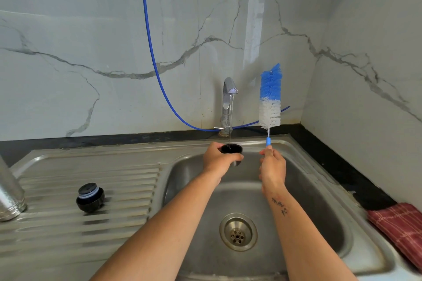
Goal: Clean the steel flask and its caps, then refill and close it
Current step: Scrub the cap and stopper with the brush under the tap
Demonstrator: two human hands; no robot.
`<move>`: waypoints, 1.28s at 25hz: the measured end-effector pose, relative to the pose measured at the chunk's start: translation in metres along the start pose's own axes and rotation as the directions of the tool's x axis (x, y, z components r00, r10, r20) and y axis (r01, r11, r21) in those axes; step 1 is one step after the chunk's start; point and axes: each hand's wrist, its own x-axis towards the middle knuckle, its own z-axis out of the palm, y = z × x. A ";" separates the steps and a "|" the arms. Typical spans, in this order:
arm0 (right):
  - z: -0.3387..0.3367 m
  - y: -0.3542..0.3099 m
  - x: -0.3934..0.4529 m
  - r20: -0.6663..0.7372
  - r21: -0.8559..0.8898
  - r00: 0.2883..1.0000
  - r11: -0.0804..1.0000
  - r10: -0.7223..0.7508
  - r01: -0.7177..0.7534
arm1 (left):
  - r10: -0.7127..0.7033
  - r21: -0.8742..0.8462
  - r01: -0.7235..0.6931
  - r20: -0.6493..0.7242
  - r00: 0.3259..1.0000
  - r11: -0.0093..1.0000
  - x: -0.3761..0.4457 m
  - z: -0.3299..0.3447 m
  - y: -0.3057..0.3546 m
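Marble-look wall, steel sink (324,189) with ribbed drainboard. Left hand (217,157) grips the cup cap (231,151) mouth-up under the running tap (229,102); water streams straight in. Right hand (272,164) pinches the bottle brush (270,98) by its handle, bristles up, clear of the cap. Stopper cap (90,197) sits on the drainboard; steel flask (10,194) at far left edge, mostly out of frame. Looks like cap rinse underway; whether flask or stopper are cleaned, can't tell. Refill and closing left. No readable labels or brands.
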 end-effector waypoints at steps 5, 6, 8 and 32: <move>0.001 0.000 0.000 -0.001 -0.009 1.000 1.000 0.006 -0.006 | 0.036 0.025 -0.036 -0.015 0.999 0.999 -0.001 0.000 -0.003; 0.001 0.000 0.000 -0.003 -0.007 1.000 1.000 0.009 -0.009 | 0.048 0.025 -0.048 -0.021 0.999 0.999 -0.001 -0.001 -0.003; 0.001 0.000 0.000 0.009 -0.006 1.000 1.000 0.007 -0.007 | 0.097 0.043 -0.098 0.009 0.995 0.994 -0.003 -0.004 -0.001; 0.001 -0.005 -0.004 0.005 0.023 1.000 1.000 0.016 -0.016 | 0.049 0.109 -0.051 0.019 0.999 0.993 -0.004 -0.022 0.001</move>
